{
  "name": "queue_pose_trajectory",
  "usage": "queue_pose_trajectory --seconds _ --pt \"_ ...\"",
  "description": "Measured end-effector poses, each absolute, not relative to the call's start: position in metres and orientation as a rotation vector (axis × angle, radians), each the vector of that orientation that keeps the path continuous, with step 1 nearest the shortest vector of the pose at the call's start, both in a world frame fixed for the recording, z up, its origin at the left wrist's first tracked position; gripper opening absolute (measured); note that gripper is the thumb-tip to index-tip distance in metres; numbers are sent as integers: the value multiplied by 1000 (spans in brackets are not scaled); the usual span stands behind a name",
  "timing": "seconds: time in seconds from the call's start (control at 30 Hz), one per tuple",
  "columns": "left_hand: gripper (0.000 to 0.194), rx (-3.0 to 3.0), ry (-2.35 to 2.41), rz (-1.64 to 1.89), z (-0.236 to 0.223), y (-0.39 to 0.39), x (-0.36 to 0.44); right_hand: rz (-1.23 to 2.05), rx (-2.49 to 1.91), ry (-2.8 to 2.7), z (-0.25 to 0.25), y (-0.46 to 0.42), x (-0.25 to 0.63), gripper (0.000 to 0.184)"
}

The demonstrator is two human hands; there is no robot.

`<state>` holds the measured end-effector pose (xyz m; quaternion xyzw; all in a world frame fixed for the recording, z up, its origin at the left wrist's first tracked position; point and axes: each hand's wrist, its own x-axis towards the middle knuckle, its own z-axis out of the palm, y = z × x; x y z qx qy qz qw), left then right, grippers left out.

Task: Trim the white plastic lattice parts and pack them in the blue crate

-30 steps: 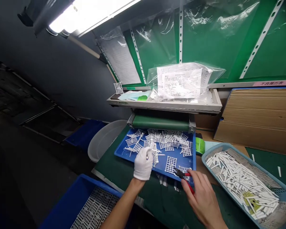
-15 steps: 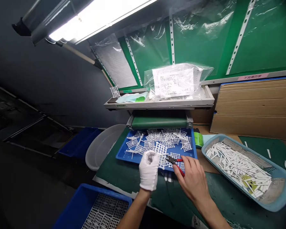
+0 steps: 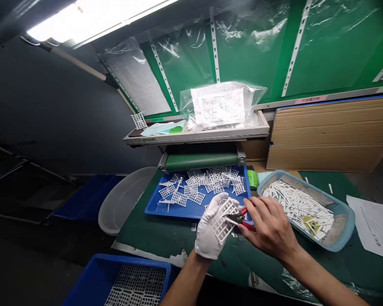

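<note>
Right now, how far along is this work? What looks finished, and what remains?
Looks finished: white plastic grids stacked in the blue bin. In hand: the gloved left hand holds one grid to red-handled nippers in the right hand. Looks left: many loose grids on the blue tray.

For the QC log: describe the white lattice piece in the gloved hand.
White, plastic-looking rectangular lattice with rows of small rectangular openings and a thin stub at one edge. Tilted, gripped in the gloved left hand over a blue tray, stub beside the black jaws of red-handled cutters held in the bare right hand.
</note>
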<state>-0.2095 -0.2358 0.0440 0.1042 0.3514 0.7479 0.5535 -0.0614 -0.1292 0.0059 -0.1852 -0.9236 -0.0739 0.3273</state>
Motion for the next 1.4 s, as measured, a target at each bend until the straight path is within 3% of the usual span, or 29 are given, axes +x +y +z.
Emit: queue_pose_trajectory --seconds 0.2,0.37,0.47,0.63,0.77,0.9,1.0,1.17,1.27,1.4 --pt "39 186 820 1254 55 -204 -204 -503 -142 -2486 45 -80 -27 79" --pt "29 285 892 1259 61 -167 -178 -487 -235 -2638 52 -47 -3 66" --pt "26 355 951 1381 49 -139 -157 -321 -559 -2725 30 -40 12 63" --pt "21 466 1184 1605 -5 -81 -120 369 -1286 -2515 -36 -50 29 53" --pt "21 604 1516 1699 -49 -48 -91 506 -1521 -2375 -76 -61 32 54" --pt "20 603 1526 1669 -55 -42 -78 556 -1593 -2309 -85 -61 41 52" --pt "16 441 1226 1510 -30 -54 -89 389 -1466 -2347 -73 -51 61 48" --pt "49 143 962 817 14 -75 -122 -196 -662 -2573 -30 -18 85 71" --pt "42 87 881 643 21 -78 -128 -244 -339 -2656 -11 -1 81 79" --pt "29 25 824 754 15 -77 -122 -154 -357 -2730 -12 5 73 69"
